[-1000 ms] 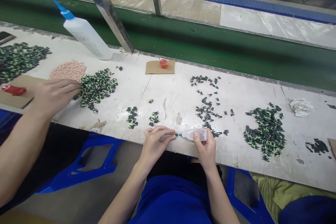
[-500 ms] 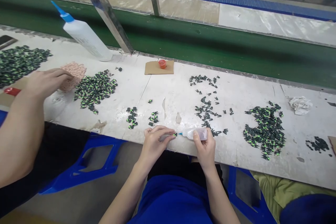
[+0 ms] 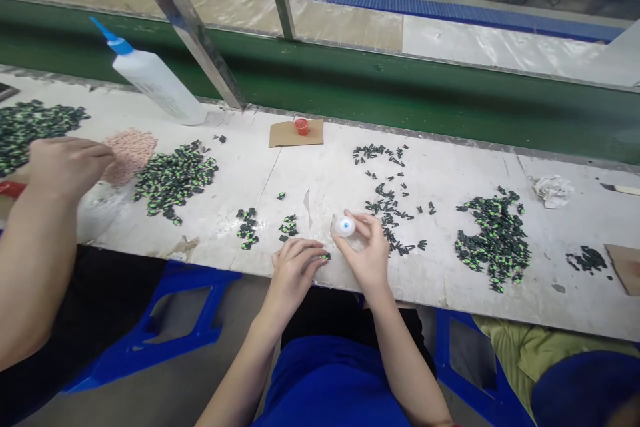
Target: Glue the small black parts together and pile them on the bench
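My left hand (image 3: 294, 272) hovers at the table's near edge, its fingers pinched on a small black-and-green piece (image 3: 326, 256). A small clear squeeze bottle (image 3: 345, 227) is gripped by my right hand (image 3: 370, 253). Its blue nozzle points up at me, apart from the piece. Whether the bottle's base touches the table I cannot tell. Just left of my hands lie two little groups of similar pieces, one nearer (image 3: 288, 227) and one farther left (image 3: 247, 228). Loose black forked parts (image 3: 387, 203) are scattered beyond my right hand.
At left, a co-worker's hand (image 3: 70, 163) is beside a pink heap (image 3: 131, 152), near a black-and-green pile (image 3: 175, 180). A large white bottle (image 3: 159, 87) leans behind. A red cup (image 3: 301, 126) sits on cardboard (image 3: 280, 135). Another pile (image 3: 493, 240) and crumpled paper (image 3: 553, 191) lie right.
My right hand has drawn the squeeze bottle away from the piece and turned it from lying sideways to nozzle up. My left hand keeps its pinch. The co-worker's hand has shifted left.
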The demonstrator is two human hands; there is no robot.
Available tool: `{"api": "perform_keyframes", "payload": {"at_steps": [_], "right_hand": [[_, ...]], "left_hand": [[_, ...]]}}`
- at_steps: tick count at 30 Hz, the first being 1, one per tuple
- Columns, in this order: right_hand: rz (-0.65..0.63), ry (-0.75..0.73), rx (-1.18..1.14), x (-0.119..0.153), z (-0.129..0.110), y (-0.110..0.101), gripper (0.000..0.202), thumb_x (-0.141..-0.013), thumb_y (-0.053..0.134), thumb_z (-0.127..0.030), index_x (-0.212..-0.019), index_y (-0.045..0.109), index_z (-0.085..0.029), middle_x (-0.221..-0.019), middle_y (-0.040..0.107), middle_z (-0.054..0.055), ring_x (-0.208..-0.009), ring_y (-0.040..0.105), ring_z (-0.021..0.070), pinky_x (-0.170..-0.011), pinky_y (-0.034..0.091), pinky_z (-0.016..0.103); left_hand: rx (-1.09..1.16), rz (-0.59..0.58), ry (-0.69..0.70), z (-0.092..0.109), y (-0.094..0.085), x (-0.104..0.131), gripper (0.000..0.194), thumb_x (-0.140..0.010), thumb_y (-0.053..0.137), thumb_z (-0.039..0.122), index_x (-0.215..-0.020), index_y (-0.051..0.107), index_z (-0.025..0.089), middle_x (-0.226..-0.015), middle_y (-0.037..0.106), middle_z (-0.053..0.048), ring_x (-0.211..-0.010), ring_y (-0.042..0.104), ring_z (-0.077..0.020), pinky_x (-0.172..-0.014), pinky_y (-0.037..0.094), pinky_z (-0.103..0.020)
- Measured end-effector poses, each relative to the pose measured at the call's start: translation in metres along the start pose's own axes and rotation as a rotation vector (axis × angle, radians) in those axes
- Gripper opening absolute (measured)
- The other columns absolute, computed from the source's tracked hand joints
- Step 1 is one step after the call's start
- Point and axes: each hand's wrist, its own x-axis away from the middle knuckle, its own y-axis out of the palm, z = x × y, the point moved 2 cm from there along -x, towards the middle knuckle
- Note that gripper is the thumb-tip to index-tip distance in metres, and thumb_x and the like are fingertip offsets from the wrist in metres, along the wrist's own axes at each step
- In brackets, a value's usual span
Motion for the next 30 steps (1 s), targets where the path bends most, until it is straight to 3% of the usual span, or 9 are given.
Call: {"api": "perform_keyframes", "payload": {"at_steps": [3,6,9,11,14,16,23,30], "right_hand": [[-0.061,0.030,0.060,-0.008,0.011,0.016,0.039,-0.070,0.074,-0.024,-0.105,0.055,-0.022,-0.113,0.072,0.011,-0.107,0.068,0.0260,-0.094,0.053,0.043],[-0.079,-0.032,0.151,-0.004,0.016,0.013,0.046,-0.072,0.075,-0.024,-0.115,0.057,-0.023,-0.116,0.070,0.010,-0.108,0.067,0.0263,-0.093,0.055,0.042],[-0.007,-0.169,0.333,0.010,0.010,-0.017,0.044,-0.079,0.070,-0.027,-0.122,0.059,-0.023,-0.110,0.070,0.011,-0.104,0.066,0.0266,-0.090,0.054,0.043],[0.111,-0.228,0.480,0.021,0.006,-0.047,0.028,-0.086,0.062,-0.030,-0.113,0.066,-0.024,-0.102,0.070,0.010,-0.099,0.062,0.0261,-0.088,0.052,0.044],[0.267,-0.183,0.700,0.030,0.009,-0.087,0.022,-0.085,0.063,-0.040,-0.092,0.074,-0.023,-0.088,0.066,0.010,-0.088,0.055,0.0273,-0.077,0.051,0.044],[0.275,-0.157,0.749,0.031,0.014,-0.100,0.024,-0.085,0.063,-0.043,-0.084,0.076,-0.022,-0.083,0.064,0.010,-0.084,0.052,0.0272,-0.073,0.049,0.043],[0.190,-0.260,0.855,0.025,0.022,-0.093,0.030,-0.095,0.046,-0.033,-0.088,0.073,-0.022,-0.086,0.058,0.012,-0.085,0.046,0.0273,-0.072,0.045,0.042],[0.141,-0.317,0.950,0.019,0.026,-0.087,0.029,-0.098,0.034,-0.023,-0.091,0.061,-0.017,-0.094,0.054,0.016,-0.090,0.045,0.0295,-0.076,0.043,0.045]], "left_hand": [[0.084,0.071,-0.039,-0.005,-0.006,0.007,0.010,-0.086,0.061,0.027,-0.085,0.071,0.026,-0.089,0.074,-0.003,-0.090,0.065,-0.0230,-0.082,0.046,-0.040],[0.227,0.140,-0.088,-0.004,-0.011,0.011,0.012,-0.085,0.061,0.031,-0.087,0.071,0.024,-0.088,0.072,-0.003,-0.085,0.066,-0.0206,-0.079,0.052,-0.035],[0.328,0.185,-0.093,0.004,-0.012,0.012,0.010,-0.083,0.064,0.028,-0.087,0.071,0.023,-0.086,0.071,-0.003,-0.083,0.066,-0.0185,-0.075,0.054,-0.031],[0.369,0.204,-0.059,0.014,-0.011,0.011,0.008,-0.083,0.065,0.025,-0.087,0.071,0.023,-0.084,0.071,-0.002,-0.080,0.065,-0.0173,-0.073,0.054,-0.030],[0.409,0.225,0.005,0.029,-0.010,0.007,0.010,-0.084,0.064,0.020,-0.089,0.072,0.024,-0.084,0.071,-0.002,-0.080,0.065,-0.0169,-0.074,0.054,-0.031],[0.422,0.241,0.039,0.040,-0.010,0.004,0.012,-0.084,0.064,0.018,-0.090,0.072,0.024,-0.084,0.071,-0.002,-0.083,0.065,-0.0177,-0.076,0.055,-0.033],[0.443,0.303,0.178,0.076,-0.021,-0.004,0.017,-0.084,0.066,0.014,-0.094,0.073,0.026,-0.078,0.072,0.000,-0.077,0.065,-0.0169,-0.070,0.055,-0.033],[0.477,0.281,0.208,0.089,-0.028,-0.002,0.019,-0.082,0.068,0.012,-0.094,0.073,0.026,-0.078,0.073,0.000,-0.077,0.066,-0.0168,-0.068,0.055,-0.032]]}}
